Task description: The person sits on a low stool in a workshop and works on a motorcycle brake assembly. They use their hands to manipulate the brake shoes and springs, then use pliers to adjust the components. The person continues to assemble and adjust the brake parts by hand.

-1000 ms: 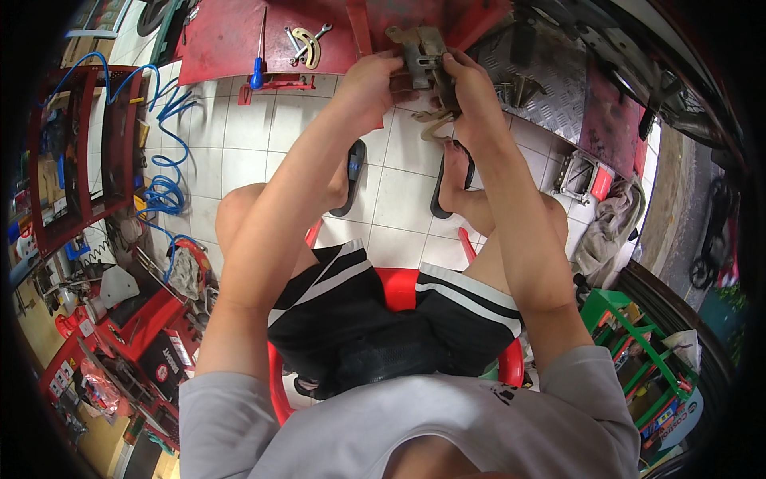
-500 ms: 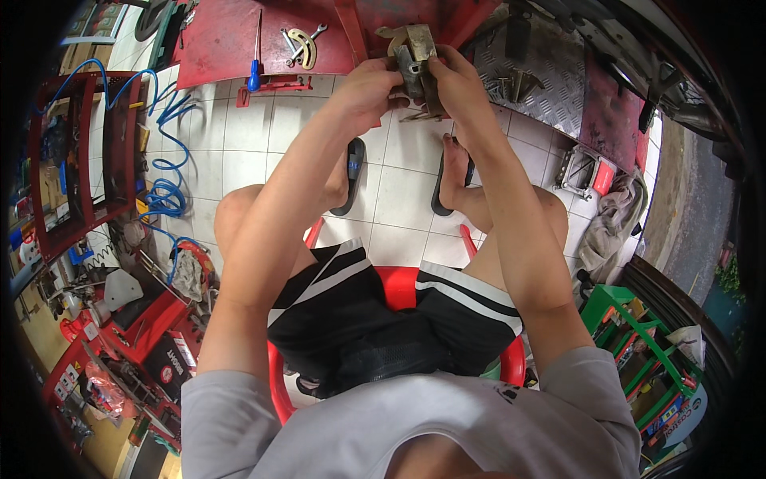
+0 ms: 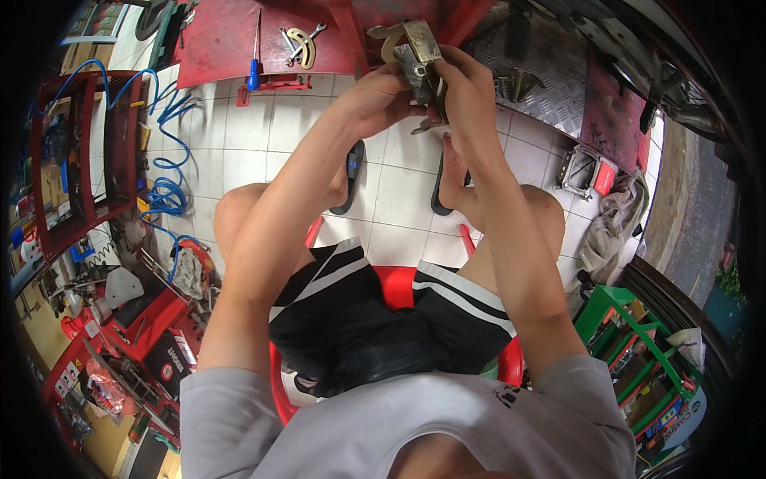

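My left hand (image 3: 378, 99) and my right hand (image 3: 466, 89) are closed on a worn metal bracket assembly (image 3: 419, 44) at the top middle, with a boxy plate, a small square opening and a curved arm. Some fingers are hidden behind it. Just left of it, on a scuffed red metal surface (image 3: 223, 40), lie a blue-handled screwdriver (image 3: 254, 76), wrenches (image 3: 317, 33) and a curved brass-coloured piece (image 3: 306, 53).
Loose metal parts (image 3: 523, 88) lie on a checker plate (image 3: 550, 96) to the right. A coiled blue hose (image 3: 166, 191), red rack (image 3: 84, 152), green tool rack (image 3: 606, 311), crumpled cloth (image 3: 606, 219) and red chair (image 3: 399, 283) surround me on the tiled floor (image 3: 399, 191).
The bracket has turned, now showing its boxy top face, and sits slightly further left and higher. My right fingers have shifted up over its side; my left hand is a little lower.
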Demonstrator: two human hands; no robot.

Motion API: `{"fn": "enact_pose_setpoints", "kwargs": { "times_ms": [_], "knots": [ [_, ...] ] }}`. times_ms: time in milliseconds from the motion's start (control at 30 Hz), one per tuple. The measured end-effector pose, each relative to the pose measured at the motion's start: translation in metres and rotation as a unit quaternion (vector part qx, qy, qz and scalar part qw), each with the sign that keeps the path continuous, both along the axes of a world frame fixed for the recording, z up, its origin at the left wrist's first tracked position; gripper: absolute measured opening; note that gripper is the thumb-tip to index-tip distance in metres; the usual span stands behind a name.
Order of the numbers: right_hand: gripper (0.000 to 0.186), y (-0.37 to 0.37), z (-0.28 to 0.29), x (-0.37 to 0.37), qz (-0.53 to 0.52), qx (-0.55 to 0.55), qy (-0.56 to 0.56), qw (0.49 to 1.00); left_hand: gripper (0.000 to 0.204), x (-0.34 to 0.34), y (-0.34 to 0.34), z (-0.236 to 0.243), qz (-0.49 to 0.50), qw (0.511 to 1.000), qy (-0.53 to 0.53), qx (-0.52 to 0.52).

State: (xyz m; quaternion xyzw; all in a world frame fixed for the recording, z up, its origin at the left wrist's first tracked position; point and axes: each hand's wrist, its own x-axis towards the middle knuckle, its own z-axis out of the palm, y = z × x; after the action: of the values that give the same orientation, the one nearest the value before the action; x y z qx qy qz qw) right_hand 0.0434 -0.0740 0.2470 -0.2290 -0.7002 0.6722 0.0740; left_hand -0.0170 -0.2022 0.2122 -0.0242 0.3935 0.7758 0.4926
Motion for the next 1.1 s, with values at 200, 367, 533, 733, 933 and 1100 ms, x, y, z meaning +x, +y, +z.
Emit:
{"fn": "enact_pose_setpoints", "kwargs": {
  "times_ms": [200,367,533,733,933,1100],
  "knots": [
    [0.032,0.001,0.001,0.006,-0.016,0.002,0.05,0.999,0.03,0.001,0.007,-0.001,-0.023,0.999,0.046,-0.017],
    [0.03,0.0,0.01,0.012,-0.005,-0.03,0.029,0.999,0.033,0.005,0.006,0.005,-0.014,0.997,0.05,-0.056],
    [0.03,-0.001,0.003,0.014,-0.004,-0.08,0.01,0.997,0.032,0.003,0.011,0.005,-0.006,0.996,0.045,-0.078],
    [0.032,-0.005,0.014,0.012,-0.025,-0.117,0.072,0.99,0.028,0.004,0.011,0.009,-0.015,0.994,0.083,-0.072],
    [0.034,-0.001,0.014,0.004,-0.081,-0.168,0.053,0.981,0.026,0.007,0.01,0.024,0.02,0.998,0.056,-0.014],
    [0.033,-0.003,0.011,0.002,-0.057,-0.15,0.065,0.985,0.025,0.006,0.01,0.028,0.013,0.996,0.077,-0.034]
  ]
}}
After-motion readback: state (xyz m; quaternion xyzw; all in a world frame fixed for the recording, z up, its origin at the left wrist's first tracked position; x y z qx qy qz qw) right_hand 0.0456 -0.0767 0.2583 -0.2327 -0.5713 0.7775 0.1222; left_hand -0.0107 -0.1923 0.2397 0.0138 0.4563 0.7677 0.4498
